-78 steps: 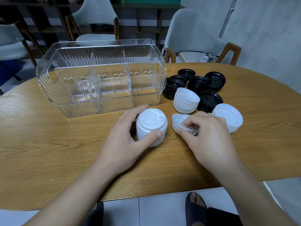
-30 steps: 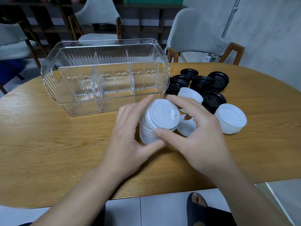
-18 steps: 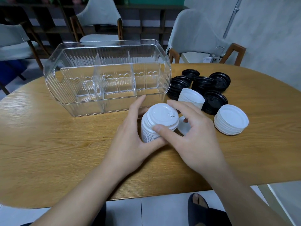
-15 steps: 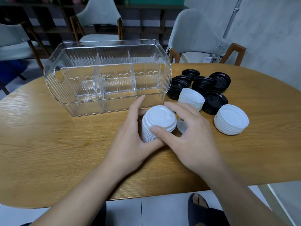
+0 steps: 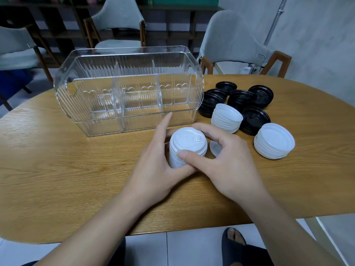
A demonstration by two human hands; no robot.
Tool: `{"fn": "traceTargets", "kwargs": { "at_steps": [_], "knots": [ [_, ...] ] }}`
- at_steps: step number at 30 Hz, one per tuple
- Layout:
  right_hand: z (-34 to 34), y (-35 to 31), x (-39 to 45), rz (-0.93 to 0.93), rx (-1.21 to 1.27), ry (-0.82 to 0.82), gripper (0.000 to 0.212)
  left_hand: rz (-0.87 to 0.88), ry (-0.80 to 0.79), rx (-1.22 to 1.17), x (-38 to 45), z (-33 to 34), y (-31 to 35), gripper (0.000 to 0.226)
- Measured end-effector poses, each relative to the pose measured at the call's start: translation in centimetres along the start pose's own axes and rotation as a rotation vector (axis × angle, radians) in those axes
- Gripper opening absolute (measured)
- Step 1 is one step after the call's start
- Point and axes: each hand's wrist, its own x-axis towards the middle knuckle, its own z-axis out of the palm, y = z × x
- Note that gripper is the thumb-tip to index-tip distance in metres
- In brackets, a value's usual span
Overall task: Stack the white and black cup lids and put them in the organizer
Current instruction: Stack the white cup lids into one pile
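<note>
Oval wood-grain table (image 5: 57, 169) fills mid-frame; grey upholstered chairs (image 5: 119, 18) and a pale wall stand across the top, tiled floor along the bottom. Clear ribbed organizer (image 5: 128, 91) sits upper centre, its compartments holding nothing. Black lid stacks (image 5: 244, 98) cluster to its right; two shorter white lid stacks (image 5: 274, 141) lie right of centre. One loose white lid (image 5: 215, 148) rests partly behind my right fingers. At centre, just in front of the organizer, stands the tall white lid stack (image 5: 187, 146). My left hand (image 5: 153, 169) cups its left side; my right hand (image 5: 228, 164) pinches the top lid's rim.
</note>
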Motion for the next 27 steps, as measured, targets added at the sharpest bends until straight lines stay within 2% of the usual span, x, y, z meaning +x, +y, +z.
{"fn": "traceTargets", "kwargs": {
  "at_steps": [6,14,16,20,23,27],
  "knots": [
    [0.9,-0.5,-0.5,-0.021,-0.045,0.076,0.049,0.002,0.007,0.030,0.0,0.0,-0.2,0.118],
    [0.1,0.3,-0.5,-0.002,-0.025,-0.004,0.078,0.050,0.003,0.104,0.0,0.1,-0.3,0.085],
    [-0.8,0.5,-0.4,0.007,-0.041,0.026,0.072,0.047,0.007,0.110,0.1,0.2,-0.3,0.086],
    [-2.5,1.6,-0.1,0.010,-0.096,0.147,0.046,0.035,0.010,0.131,0.0,0.1,-0.2,0.091],
    [-3.3,2.7,0.0,0.033,-0.199,0.157,0.025,0.028,0.011,0.131,0.1,0.1,-0.2,0.091],
    [-3.4,3.7,-0.3,0.031,-0.443,0.068,0.034,0.026,0.018,0.132,0.1,0.1,-0.2,0.090]
  ]
}}
